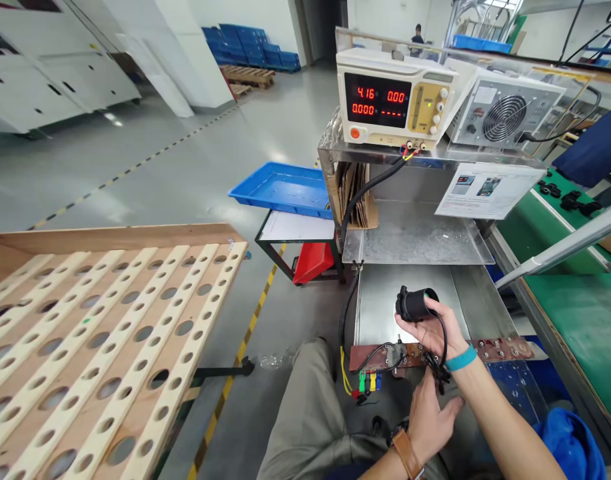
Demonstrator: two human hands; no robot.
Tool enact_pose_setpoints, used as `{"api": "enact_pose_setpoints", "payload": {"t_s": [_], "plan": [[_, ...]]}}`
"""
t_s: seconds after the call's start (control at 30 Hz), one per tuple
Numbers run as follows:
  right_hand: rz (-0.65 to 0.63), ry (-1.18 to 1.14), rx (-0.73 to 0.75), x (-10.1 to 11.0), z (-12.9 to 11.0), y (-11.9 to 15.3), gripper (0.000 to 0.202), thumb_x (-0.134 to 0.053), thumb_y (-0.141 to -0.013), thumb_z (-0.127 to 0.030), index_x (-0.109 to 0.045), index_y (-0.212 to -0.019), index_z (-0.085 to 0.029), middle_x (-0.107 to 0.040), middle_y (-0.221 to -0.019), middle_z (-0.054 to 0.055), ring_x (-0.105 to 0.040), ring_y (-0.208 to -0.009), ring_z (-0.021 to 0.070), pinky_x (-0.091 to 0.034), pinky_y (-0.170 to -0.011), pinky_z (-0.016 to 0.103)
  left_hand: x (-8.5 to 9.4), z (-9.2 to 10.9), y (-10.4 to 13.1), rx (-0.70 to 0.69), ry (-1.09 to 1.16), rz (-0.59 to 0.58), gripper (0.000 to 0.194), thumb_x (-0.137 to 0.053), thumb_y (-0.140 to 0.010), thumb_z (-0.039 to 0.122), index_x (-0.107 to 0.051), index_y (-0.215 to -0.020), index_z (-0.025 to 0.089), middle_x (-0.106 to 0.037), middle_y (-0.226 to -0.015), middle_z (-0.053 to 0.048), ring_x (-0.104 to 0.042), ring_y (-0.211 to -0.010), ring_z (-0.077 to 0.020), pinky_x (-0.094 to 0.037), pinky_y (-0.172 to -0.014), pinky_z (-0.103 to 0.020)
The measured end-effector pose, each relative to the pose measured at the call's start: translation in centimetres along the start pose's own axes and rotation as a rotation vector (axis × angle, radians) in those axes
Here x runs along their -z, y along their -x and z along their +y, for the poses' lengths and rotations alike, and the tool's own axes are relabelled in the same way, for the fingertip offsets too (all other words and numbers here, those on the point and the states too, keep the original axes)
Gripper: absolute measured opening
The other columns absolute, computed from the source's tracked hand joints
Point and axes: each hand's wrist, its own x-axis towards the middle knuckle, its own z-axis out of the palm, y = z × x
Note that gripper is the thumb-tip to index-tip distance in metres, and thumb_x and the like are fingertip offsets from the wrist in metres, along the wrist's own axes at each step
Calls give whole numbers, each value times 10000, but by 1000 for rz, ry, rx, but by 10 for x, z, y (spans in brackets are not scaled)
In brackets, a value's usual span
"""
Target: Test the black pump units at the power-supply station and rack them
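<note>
Head view, taking the power supply (410, 100) as landmark: holding a black cylindrical unit (414, 305) below it in the right hand (448, 327), with the fingers clamped round the casing. Reaching farther below the power supply with the left hand (432, 417) to a dark cable bundle (439, 370), with fingertips up against it and thumb spread away; cannot tell, in so much overlap, whether pinching or merely touching.

Judging from this, seemingly midway through handling: already in hand with the unit, not yet set down, and with the cable apparently still to be sorted. Not visibly joined to the coloured clips (370, 381), low beneath the power supply. Switched on, by the lit display (378, 103), yet apparently delivering no current.

Readable there in red: 4.16 and 0.00 above, 0.000 and a row of dashes beneath. Too small to read: print on the white sheet (490, 192), below and right of the power supply. No brand legible on the fan-backed box (505, 117) to its right, either.
</note>
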Motion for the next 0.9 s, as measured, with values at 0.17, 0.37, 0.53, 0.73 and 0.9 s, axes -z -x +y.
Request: {"api": "enact_pose_setpoints", "payload": {"t_s": [0.17,0.37,0.53,0.73,0.9], "plan": [[17,44,10,13,-14,-12,383,-758,-793,-311,-589,-1063,-99,-639,-1071,187,-611,-1055,347,-547,-930,536,-1,6,7,-8,258,-211,297,-580,-890,433,-554,-995,156,-658,-910,-91,-657,-774,-204,-526,-715,-325],[111,382,92,78,-47,-75,479,-821,-704,-172,-566,-1110,-170,-670,-943,93,-686,-803,273,-602,-786,464,69,49,-33,5,251,-81,377,-677,-816,472,-544,-954,147,-665,-861,-78,-685,-751,-196,-529,-681,-285],[146,490,21,121,-37,-106,485,-818,-698,-191,-553,-1103,-164,-652,-863,67,-675,-700,231,-614,-710,439,107,46,-93,-52,44,149,311,-709,-763,413,-577,-822,138,-688,-762,-77,-672,-707,-178,-515,-654,-249],[125,545,-64,143,-24,-110,518,-790,-673,-196,-525,-1118,-186,-643,-860,42,-680,-692,246,-615,-670,423,104,21,-112,-32,73,169,333,-714,-758,423,-586,-833,126,-681,-761,-72,-676,-689,-180,-545,-656,-278],[144,551,-81,152,-18,-115,517,-767,-669,-193,-516,-1121,-184,-637,-864,37,-671,-689,232,-618,-661,420,106,28,-112,90,136,163,434,-772,-694,488,-570,-805,121,-643,-689,-38,-648,-586,-151,-534,-583,-263]]}}
